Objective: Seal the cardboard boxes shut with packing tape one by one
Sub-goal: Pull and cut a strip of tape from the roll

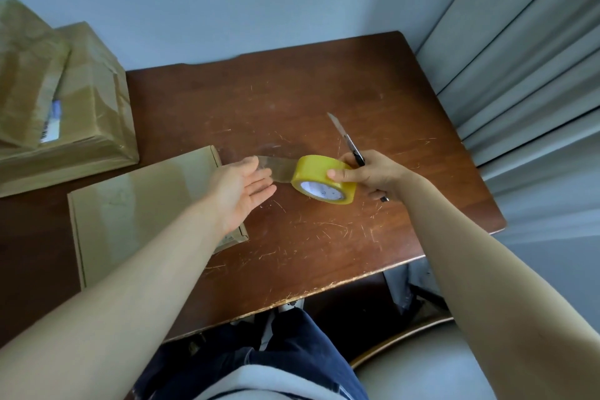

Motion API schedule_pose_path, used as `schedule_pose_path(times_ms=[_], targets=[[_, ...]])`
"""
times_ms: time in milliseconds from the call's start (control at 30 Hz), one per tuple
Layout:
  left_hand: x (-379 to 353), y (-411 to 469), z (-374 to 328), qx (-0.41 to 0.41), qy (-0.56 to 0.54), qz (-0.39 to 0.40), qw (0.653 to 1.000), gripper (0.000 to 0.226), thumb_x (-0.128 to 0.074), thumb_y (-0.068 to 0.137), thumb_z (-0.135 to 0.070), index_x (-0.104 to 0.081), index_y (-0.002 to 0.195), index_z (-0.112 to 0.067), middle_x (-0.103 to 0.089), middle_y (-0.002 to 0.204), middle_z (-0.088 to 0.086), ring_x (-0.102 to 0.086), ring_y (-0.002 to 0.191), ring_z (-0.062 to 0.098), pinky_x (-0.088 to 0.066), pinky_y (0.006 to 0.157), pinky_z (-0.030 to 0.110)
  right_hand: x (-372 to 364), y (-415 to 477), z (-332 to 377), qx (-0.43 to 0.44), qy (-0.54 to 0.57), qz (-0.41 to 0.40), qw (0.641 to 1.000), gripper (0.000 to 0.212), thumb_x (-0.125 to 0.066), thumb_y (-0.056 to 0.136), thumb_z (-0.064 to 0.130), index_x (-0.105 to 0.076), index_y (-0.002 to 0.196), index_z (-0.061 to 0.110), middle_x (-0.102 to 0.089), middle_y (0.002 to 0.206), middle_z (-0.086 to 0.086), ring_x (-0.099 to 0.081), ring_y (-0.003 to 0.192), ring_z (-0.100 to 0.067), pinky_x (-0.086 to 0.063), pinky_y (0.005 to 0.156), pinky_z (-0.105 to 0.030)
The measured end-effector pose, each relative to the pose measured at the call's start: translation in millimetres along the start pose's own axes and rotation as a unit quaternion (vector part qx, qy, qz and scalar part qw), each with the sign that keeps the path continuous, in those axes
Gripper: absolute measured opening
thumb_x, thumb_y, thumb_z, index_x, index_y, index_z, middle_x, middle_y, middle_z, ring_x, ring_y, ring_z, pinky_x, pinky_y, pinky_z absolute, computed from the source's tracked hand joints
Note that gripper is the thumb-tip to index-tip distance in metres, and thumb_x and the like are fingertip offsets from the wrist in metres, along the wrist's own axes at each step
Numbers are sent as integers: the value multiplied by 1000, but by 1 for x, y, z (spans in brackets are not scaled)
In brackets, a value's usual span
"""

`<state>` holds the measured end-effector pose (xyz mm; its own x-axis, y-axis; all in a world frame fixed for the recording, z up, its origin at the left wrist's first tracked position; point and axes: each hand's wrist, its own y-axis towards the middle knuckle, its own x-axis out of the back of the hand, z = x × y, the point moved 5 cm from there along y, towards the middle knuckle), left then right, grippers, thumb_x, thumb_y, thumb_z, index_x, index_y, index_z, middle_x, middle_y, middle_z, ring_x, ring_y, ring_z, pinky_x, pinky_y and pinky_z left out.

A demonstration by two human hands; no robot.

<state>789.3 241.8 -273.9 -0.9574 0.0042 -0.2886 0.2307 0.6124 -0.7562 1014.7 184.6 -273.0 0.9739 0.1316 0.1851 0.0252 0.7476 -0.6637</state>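
A flat cardboard box (139, 208) lies on the left part of the brown wooden table (292, 101). My right hand (373, 174) grips a yellow roll of packing tape (321, 178) and, in the same fist, a utility knife (345, 138) with its blade pointing away from me. A clear strip of tape (279, 169) stretches from the roll leftwards to my left hand (243, 191). That hand is flat with fingers spread, palm up, at the box's right edge; the strip's end seems stuck to its fingers.
Two larger taped cardboard boxes (65, 107) are stacked at the far left against the wall. Grey curtains (519, 58) hang at the right. A chair seat (422, 364) and my legs show below the table's scratched front edge (324, 289).
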Motion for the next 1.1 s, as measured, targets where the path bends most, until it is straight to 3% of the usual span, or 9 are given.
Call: schedule_pose_path(times_ms=[67, 167, 300, 467, 667, 800, 900, 967, 1100], targets=[[2, 6, 7, 1, 45, -47, 998, 7, -54, 96, -9, -56, 100, -3, -64, 95, 14, -64, 90, 25, -55, 72, 35, 14, -9, -2, -23, -18, 0, 1000, 27, -74, 73, 48, -68, 83, 24, -40, 48, 5, -31, 39, -8, -23, 38, -20], [2, 13, 21, 5, 111, -105, 988, 6, -61, 91, -7, -61, 87, -4, -63, 77, 8, -59, 66, 15, -52, 55, 25, 31, -21, -4, -64, -70, -20, 995, 53, -73, 61, 58, -69, 103, 26, -40, 47, 6, -31, 39, -9, -24, 39, -20], [-4, 24, 33, -7, 154, -150, 977, 13, -59, 92, -4, -61, 80, -4, -61, 71, 7, -52, 57, 14, -47, 53, 23, 43, -24, -7, -102, -138, -30, 985, 57, -78, 55, 62, -70, 93, 21, -31, 45, 7, -25, 38, -10, -22, 38, -20], [-7, 35, 16, -69, 225, -156, 959, 21, -56, 94, -6, -59, 73, -7, -60, 70, 6, -50, 53, 13, -44, 50, 22, 65, -29, -15, -134, -275, -96, 947, 52, -77, 67, 59, -44, 70, 19, -43, 54, 3, -40, 44, -14, -31, 42, -22], [-12, 44, 21, -114, 323, -138, 929, 10, -54, 95, -8, -63, 91, -6, -61, 74, 4, -53, 58, 15, -46, 52, 25, 52, -21, 9, -147, -476, -209, 841, 55, -68, 68, 70, -39, 69, 24, -49, 71, 4, -45, 61, -13, -29, 48, -25], [-4, 53, 22, -105, 313, -161, 930, 9, -56, 95, -12, -64, 94, -8, -61, 73, 3, -53, 52, 16, -51, 56, 27, 33, -10, 24, -138, -470, -249, 836, 44, -73, 75, 55, -45, 77, 21, -45, 68, 3, -52, 73, -21, -37, 58, -30], [3, 58, 23, -98, 298, -176, 933, 11, -58, 94, -13, -66, 99, -7, -64, 87, 8, -54, 55, 14, -49, 52, 24, 21, -4, 31, -105, -433, -287, 848, 26, -69, 84, 38, -53, 83, 18, -46, 68, 3, -51, 74, -24, -38, 61, -31], [7, 60, 25, -84, 271, -178, 942, 12, -60, 93, -11, -66, 101, -5, -65, 91, 11, -55, 56, 14, -49, 53, 24, 16, -3, 32, -89, -412, -309, 853, 13, -58, 93, 25, -60, 95, 13, -54, 80, -2, -51, 76, -26, -40, 63, -33], [11, 60, 28, -61, 219, -182, 957, 8, -61, 92, -9, -64, 98, -5, -63, 78, 7, -55, 56, 13, -47, 46, 19, -3, -8, 35, -28, -378, -333, 863, 23, -44, 99, 20, -63, 99, 6, -56, 108, -11, -58, 83, -34, -43, 63, -36]])
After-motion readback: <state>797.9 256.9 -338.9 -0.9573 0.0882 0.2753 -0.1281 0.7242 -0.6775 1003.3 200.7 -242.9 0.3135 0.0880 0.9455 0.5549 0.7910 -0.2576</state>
